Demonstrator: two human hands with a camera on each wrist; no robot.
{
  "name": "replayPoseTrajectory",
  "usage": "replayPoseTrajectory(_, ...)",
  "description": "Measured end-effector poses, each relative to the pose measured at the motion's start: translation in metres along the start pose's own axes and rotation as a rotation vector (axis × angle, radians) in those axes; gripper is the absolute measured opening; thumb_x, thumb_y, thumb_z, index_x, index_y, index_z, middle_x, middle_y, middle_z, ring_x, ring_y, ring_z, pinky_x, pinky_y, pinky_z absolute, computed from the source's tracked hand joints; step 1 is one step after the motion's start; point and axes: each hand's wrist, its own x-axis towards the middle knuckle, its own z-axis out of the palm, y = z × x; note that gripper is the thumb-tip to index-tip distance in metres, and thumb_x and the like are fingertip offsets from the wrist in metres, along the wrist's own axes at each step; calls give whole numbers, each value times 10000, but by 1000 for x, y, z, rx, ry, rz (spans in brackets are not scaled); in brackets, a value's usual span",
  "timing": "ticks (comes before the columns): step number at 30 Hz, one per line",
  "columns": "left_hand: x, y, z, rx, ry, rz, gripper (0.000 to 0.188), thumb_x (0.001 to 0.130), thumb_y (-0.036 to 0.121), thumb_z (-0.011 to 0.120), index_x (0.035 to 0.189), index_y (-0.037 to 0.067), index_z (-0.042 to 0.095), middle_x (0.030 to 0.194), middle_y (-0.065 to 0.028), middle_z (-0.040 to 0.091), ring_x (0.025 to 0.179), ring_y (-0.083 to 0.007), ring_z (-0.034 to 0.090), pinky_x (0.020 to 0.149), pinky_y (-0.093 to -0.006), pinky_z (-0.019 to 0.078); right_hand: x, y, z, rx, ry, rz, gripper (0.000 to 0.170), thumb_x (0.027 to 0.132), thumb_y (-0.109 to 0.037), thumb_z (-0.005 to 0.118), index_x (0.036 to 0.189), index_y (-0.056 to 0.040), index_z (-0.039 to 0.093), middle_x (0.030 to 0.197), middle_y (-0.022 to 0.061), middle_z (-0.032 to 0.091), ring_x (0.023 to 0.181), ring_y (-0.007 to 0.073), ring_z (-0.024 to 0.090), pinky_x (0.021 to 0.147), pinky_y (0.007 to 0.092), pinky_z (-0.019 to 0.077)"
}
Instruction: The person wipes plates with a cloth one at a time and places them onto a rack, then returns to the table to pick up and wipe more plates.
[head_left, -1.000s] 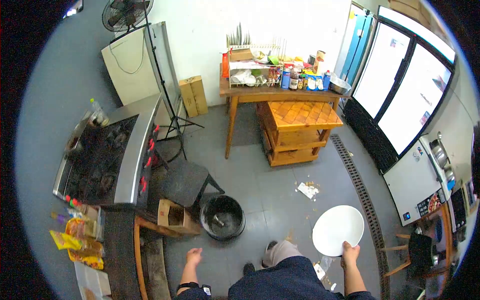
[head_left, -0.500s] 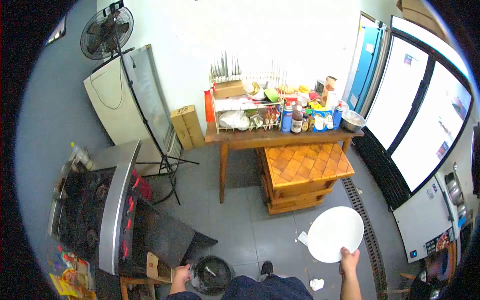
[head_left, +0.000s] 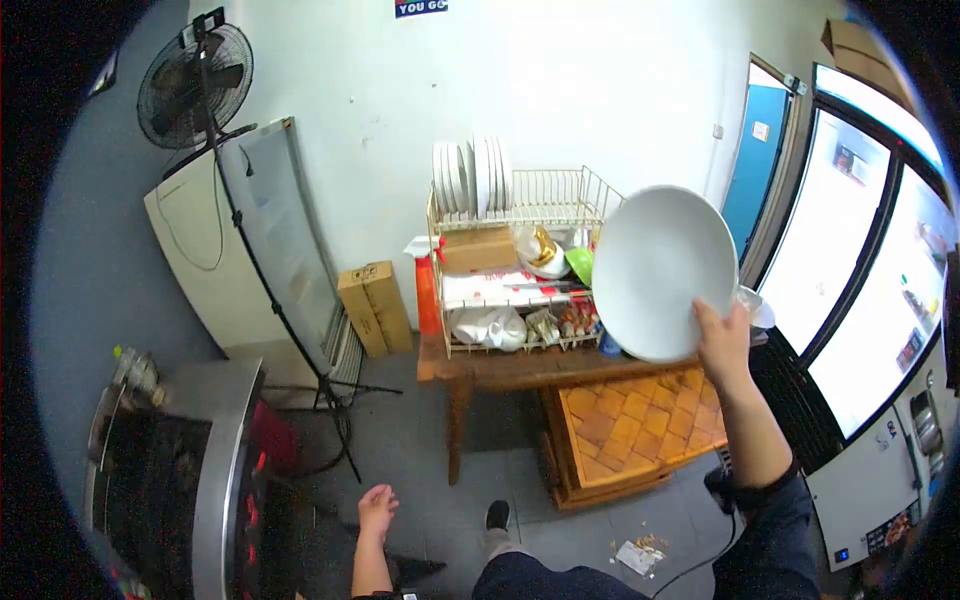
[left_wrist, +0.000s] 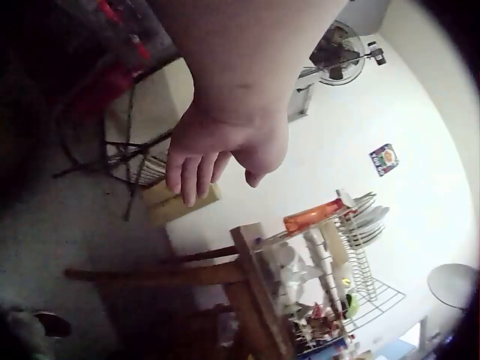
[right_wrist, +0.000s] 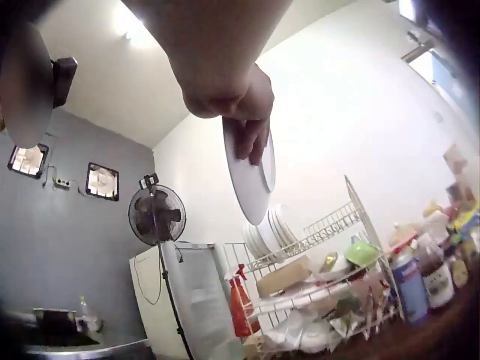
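Observation:
A white plate (head_left: pixel 660 270) is pinched at its lower right rim by my right hand (head_left: pixel 725 340), thumb on the near face. In the head view it overlaps the right part of the wire dish rack (head_left: pixel 560 205). The right wrist view shows the plate (right_wrist: pixel 251 176) nearly edge-on, raised above the rack, with fingers behind it. Several white plates (head_left: pixel 470 178) stand upright in the rack's top tier, at the left. My left hand (head_left: pixel 376 510) hangs low in front with nothing in it; its fingers (left_wrist: pixel 191 176) are relaxed in the left wrist view.
The rack stands on a wooden table (head_left: pixel 500 370) beside an orange spray bottle (head_left: pixel 427 290). A low wooden cabinet (head_left: pixel 630 430) sits below. To the left are a stove (head_left: pixel 215 450), a fan stand (head_left: pixel 265 270) and a cardboard box (head_left: pixel 375 308). Litter (head_left: pixel 640 557) lies on the floor.
My right hand has lifted the plate from low over the floor up to the rack's height. The view has come nearer the table, and the left hand has moved away from the black bucket.

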Motion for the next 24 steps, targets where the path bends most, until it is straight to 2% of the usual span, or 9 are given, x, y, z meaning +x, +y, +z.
replayPoseTrajectory(2, 45, 55, 28, -42, -35, 102, 356, 773, 203, 554, 1057, 15, 448, 838, -42, 556, 668, -109, 537, 528, -204, 386, 58, 3, 56, 114, -8, -46, 224, 727, -105, 479, 881, 51, 523, 781, 162, 582, 733, 221, 558, 666, 311, 423)
replayPoseTrajectory(4, 88, 101, 54, -96, -110, 258, 328, 785, 193, 540, 1058, 31, 457, 868, -59, 560, 690, -125, 554, 526, -210, 397, 104, -9, 107, -40, 75, -70, 226, 711, -89, 454, 876, 48, 524, 782, 208, 569, 737, 322, 560, 675, 360, 426)
replayPoseTrajectory(6, 116, 142, 81, -107, -174, 371, 323, 793, 178, 530, 1070, 31, 452, 890, -69, 560, 720, -137, 561, 541, -211, 402, 148, -11, 155, -116, 76, -151, 213, 690, -69, 428, 831, 66, 515, 781, 258, 545, 751, 391, 533, 691, 413, 418)
replayPoseTrajectory(8, 127, 196, 102, -69, -220, 479, 341, 797, 158, 521, 1094, 17, 434, 903, -71, 556, 757, -144, 557, 575, -207, 401, 184, -8, 198, -180, 37, -161, 197, 681, -61, 417, 797, 75, 501, 759, 276, 536, 747, 404, 525, 693, 429, 416)
replayPoseTrajectory(11, 154, 244, 123, -175, -361, 608, 377, 788, 86, 527, 1126, -15, 394, 989, -120, 509, 845, -134, 516, 737, -225, 410, 221, 2, 251, -259, 4, -151, 190, 677, -59, 415, 773, 88, 485, 734, 295, 526, 739, 411, 524, 693, 436, 420)
replayPoseTrajectory(14, 172, 276, 147, -179, -352, 694, 382, 782, 53, 525, 1132, -19, 389, 1025, -136, 489, 891, -142, 497, 801, -245, 391, 240, 6, 285, -360, -29, -77, 197, 676, -65, 433, 778, 97, 481, 739, 293, 526, 723, 408, 531, 672, 430, 435)
replayPoseTrajectory(17, 180, 295, 168, -150, -364, 783, 422, 767, 68, 547, 1148, -13, 384, 1055, -145, 484, 914, -155, 493, 777, -250, 395, 252, 18, 309, -383, -45, -66, 194, 677, -68, 441, 772, 96, 487, 753, 288, 530, 724, 402, 535, 670, 423, 440)
replayPoseTrajectory(22, 189, 304, 185, 52, -360, 886, 442, 764, 81, 543, 1162, -7, 372, 1081, -134, 474, 963, -188, 481, 794, -280, 388, 258, 30, 332, -449, -78, -52, 193, 686, -78, 451, 772, 86, 504, 765, 277, 539, 740, 392, 540, 682, 409, 444)
replayPoseTrajectory(24, 195, 302, 190, 28, -381, 899, 450, 754, 100, 560, 1155, -4, 385, 1074, -135, 488, 958, -192, 491, 772, -283, 391, 260, 32, 338, -450, -98, 0, 198, 689, -83, 452, 778, 85, 508, 768, 272, 541, 746, 389, 541, 681, 407, 445)
